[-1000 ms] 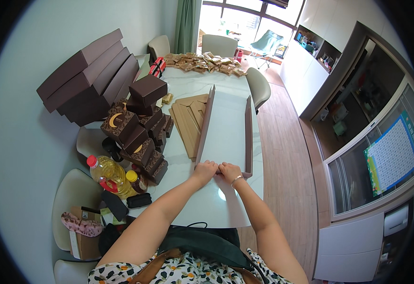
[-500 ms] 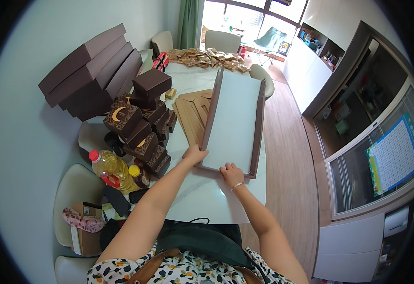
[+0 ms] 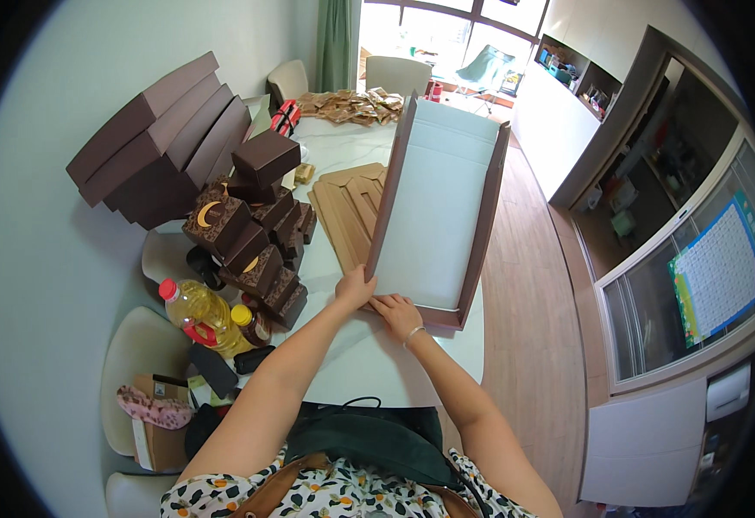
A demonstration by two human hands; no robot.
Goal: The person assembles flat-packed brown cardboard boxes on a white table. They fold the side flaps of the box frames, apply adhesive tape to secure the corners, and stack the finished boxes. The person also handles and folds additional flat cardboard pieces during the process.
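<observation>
A long, shallow brown cardboard box (image 3: 433, 207) with a pale blue-white inside stands before me, its near end over the marble-topped table and its far end raised. My left hand (image 3: 356, 287) is closed round the near left corner of its side wall. Right beside it, my right hand (image 3: 397, 315) grips the near end wall, fingers hooked over the edge into the box. The fingers' undersides are hidden. Left of the box lies a tan folded cardboard insert (image 3: 343, 207), partly covered by the box wall.
Several small dark brown boxes (image 3: 265, 160) are stacked at the left, with larger brown boxes (image 3: 157, 142) behind. An oil bottle (image 3: 205, 315) and a yellow-capped jar (image 3: 248, 321) stand nearer. Gold packets (image 3: 351, 107) lie at the table's far end. Chairs (image 3: 144, 354) line the left side.
The box's far end has risen and swung right. My right hand has slid left along the near end wall, closer to my left hand, which keeps its hold.
</observation>
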